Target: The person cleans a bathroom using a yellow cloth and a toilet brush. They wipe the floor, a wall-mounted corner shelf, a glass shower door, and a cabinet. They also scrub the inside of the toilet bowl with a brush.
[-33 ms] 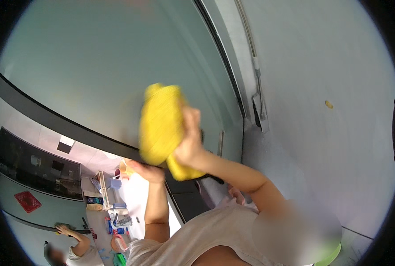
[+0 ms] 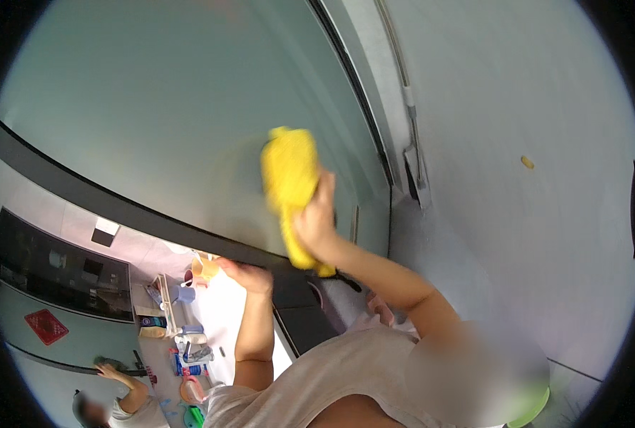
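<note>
A frosted glass door (image 2: 153, 107) with a dark frame (image 2: 118, 203) fills the upper left. My right hand (image 2: 319, 217) is closed on a bunched yellow cloth (image 2: 290, 167) and presses it to the glass near the frame. One end of the cloth hangs down across the frame. My left hand (image 2: 249, 277) is at the frame's outer edge, left of and below the cloth. It grips that edge, with some fingers partly hidden. A dark door handle shows partly below the cloth.
At the lower left, a white counter (image 2: 214, 321) holds cups, bottles and a small rack (image 2: 164, 296). A mirror (image 2: 60, 271) beside it reflects the door and an arm. A long-handled flat mop (image 2: 417, 175) leans at the right wall. A small yellowish piece (image 2: 527, 162) and a green basin (image 2: 535, 410) are further right.
My right hand has slid the yellow cloth to the right along the glass. My left hand stays at the frame's edge, shifted very slightly right.
</note>
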Motion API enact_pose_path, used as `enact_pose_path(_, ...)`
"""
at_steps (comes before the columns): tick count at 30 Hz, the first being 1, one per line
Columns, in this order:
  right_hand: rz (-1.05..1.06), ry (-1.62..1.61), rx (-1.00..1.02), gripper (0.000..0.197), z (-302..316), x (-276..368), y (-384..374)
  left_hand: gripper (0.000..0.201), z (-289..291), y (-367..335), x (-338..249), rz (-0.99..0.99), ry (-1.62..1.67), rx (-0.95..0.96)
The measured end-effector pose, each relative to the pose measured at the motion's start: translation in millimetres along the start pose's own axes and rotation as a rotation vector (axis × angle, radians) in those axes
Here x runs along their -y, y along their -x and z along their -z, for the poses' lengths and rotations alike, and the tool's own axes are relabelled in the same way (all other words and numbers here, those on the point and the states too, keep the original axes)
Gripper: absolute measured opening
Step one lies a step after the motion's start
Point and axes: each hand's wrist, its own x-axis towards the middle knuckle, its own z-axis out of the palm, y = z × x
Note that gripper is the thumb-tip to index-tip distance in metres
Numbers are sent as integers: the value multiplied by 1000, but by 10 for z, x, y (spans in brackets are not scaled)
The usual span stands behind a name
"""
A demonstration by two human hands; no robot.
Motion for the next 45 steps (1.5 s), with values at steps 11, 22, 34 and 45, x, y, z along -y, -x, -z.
enact_pose_path(11, -665, 171, 136, 45, 1595, -1587, 747, 52, -438, 532, -154, 66, 368, 233)
enact_pose_path(22, -460, 549, 348, 42, 2826, -743, 770, 73, -1455, 1259, -414, 64, 309, 330)
enact_pose_path(34, -114, 508, -434, 29, 3728, -230, 233, 39, -1762, 2150, 885, -637, -584, 1281)
enact_pose_path(45, -561, 918, -2, 39, 4378, -812, 640, 46, -2749, 2470, 1157, -690, -478, 1336)
